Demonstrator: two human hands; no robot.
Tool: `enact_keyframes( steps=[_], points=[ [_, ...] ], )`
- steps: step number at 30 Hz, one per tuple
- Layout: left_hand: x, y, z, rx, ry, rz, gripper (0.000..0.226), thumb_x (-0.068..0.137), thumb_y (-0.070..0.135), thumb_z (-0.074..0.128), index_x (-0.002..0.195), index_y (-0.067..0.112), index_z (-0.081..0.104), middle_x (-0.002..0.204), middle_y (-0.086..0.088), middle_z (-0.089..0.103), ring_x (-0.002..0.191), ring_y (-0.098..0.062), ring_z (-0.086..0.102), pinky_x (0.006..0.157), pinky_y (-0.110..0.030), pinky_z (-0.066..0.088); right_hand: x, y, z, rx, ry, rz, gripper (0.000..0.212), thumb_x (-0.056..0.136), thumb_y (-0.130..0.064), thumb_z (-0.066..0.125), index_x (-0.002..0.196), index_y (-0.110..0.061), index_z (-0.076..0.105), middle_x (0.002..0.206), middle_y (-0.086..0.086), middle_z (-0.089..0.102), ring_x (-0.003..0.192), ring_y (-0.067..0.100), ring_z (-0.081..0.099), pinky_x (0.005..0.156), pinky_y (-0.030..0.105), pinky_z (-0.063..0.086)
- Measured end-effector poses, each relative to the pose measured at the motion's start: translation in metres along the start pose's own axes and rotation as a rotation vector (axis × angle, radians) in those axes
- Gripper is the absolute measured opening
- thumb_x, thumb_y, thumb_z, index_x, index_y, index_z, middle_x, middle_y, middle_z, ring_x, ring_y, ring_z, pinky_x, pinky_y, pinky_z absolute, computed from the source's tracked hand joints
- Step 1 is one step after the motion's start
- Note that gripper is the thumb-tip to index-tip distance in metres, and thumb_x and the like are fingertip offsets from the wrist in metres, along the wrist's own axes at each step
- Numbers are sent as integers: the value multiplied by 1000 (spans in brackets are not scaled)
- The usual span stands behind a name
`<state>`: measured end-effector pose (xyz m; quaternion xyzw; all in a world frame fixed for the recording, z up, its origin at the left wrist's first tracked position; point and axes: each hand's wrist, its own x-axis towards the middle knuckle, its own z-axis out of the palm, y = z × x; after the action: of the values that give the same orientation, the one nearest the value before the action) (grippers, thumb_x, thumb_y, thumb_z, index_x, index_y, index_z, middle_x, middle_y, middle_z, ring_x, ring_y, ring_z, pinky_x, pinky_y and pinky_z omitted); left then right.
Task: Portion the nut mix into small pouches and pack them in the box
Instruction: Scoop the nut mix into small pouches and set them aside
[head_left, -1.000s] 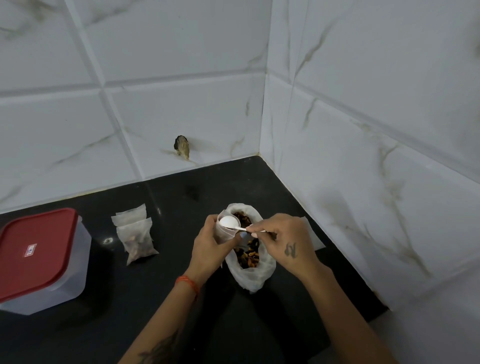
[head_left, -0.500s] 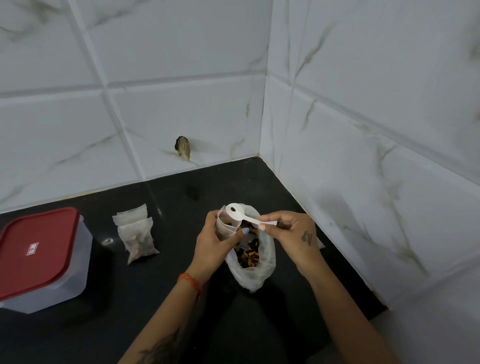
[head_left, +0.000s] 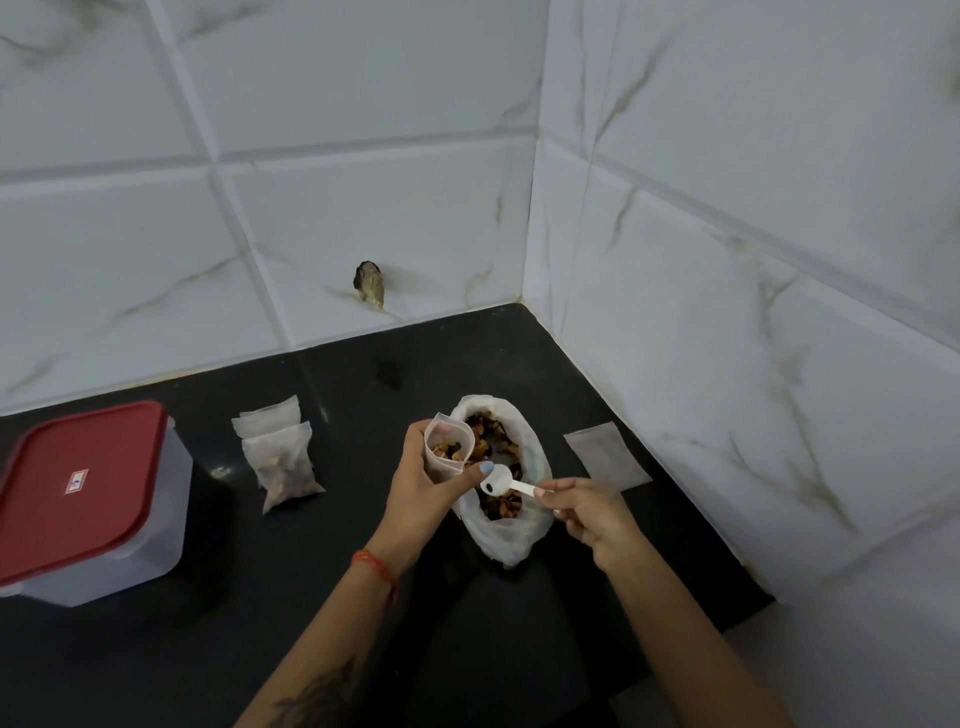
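Observation:
My left hand (head_left: 421, 480) grips a small clear pouch (head_left: 448, 448), held upright with its mouth open and some nut mix inside. Just right of it lies the big white bag of nut mix (head_left: 506, 483), open on the black counter. My right hand (head_left: 587, 506) pinches the handle of a white plastic spoon (head_left: 501, 480), whose bowl hovers over the bag with one dark piece in it. Two filled pouches (head_left: 280, 457) lie to the left. The box (head_left: 88, 499) with a red lid, closed, stands at the far left.
A flat empty pouch (head_left: 605, 454) lies by the right wall. White tiled walls meet in a corner behind the black counter (head_left: 322, 571). A small dark stub (head_left: 370, 283) sticks out of the back wall. The counter's edge drops off at the lower right.
The spoon has come away from the pouch's mouth and dropped down over the big bag. My right hand moved down and right; my left hand still holds the pouch.

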<state>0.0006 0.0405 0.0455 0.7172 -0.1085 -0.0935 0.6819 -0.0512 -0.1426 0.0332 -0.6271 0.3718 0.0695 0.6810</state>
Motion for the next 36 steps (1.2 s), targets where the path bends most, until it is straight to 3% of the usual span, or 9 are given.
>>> enact_keyframes(
  steps=[6,8,12,15,19,21,25,31,36],
  points=[
    [-5,-2,-3,47,22,5,61,61,32,83,109,31,46,106,10,58,97,-3,60,85,-28,54,-5,-4,2,-815,186,-394,32,78,-49,70,99,-26,65,95,-8,64,86,8,58,66,23,44],
    [-7,0,-3,76,42,17,60,64,26,84,107,30,44,105,8,58,94,-3,61,81,-25,54,-17,-16,9,-724,163,-619,36,76,-52,69,103,-29,61,100,-9,61,84,5,58,68,20,45],
    [-7,3,-3,140,89,49,60,69,19,84,107,24,39,103,3,57,89,-8,61,72,-22,52,-46,-37,42,-533,-103,-875,31,72,-44,77,92,-27,60,96,-10,61,78,3,63,66,14,51],
    [-9,8,-6,169,103,29,62,70,18,83,109,21,35,103,2,57,92,-13,62,76,-28,55,-45,-32,61,-683,-57,-1051,20,75,-35,76,84,-21,65,91,-5,62,77,6,60,69,16,50],
    [-17,20,-22,47,7,-17,71,61,17,86,112,21,37,108,0,57,98,-13,61,79,-24,54,-39,-37,61,-600,4,-1145,6,79,-19,74,78,-15,68,76,-6,67,71,6,61,65,14,48],
    [-21,21,-35,-72,-46,-30,67,59,25,83,114,15,46,111,-6,63,102,-18,63,83,-28,54,-39,-44,57,-596,-64,-1143,4,79,-17,73,79,-17,69,76,-7,68,72,7,63,68,19,51],
    [-27,24,-49,-194,-10,-33,28,83,23,69,103,6,63,105,-16,68,101,-26,64,94,-41,50,-45,-51,58,-450,-229,-972,8,80,-8,72,80,-14,68,76,-5,69,72,4,65,70,15,51],
    [-31,31,-49,-219,106,-35,15,80,18,64,91,9,68,89,-10,72,86,-20,68,80,-35,55,-49,-44,76,-170,-326,-618,21,83,-12,70,103,-15,64,97,3,70,89,11,68,76,21,54],
    [-35,35,-53,-239,110,-47,20,78,23,65,93,10,68,91,-9,73,88,-21,69,79,-33,57,-58,-45,86,31,-395,-514,12,85,-3,64,94,5,67,79,11,68,69,6,67,63,13,49]
  ],
)
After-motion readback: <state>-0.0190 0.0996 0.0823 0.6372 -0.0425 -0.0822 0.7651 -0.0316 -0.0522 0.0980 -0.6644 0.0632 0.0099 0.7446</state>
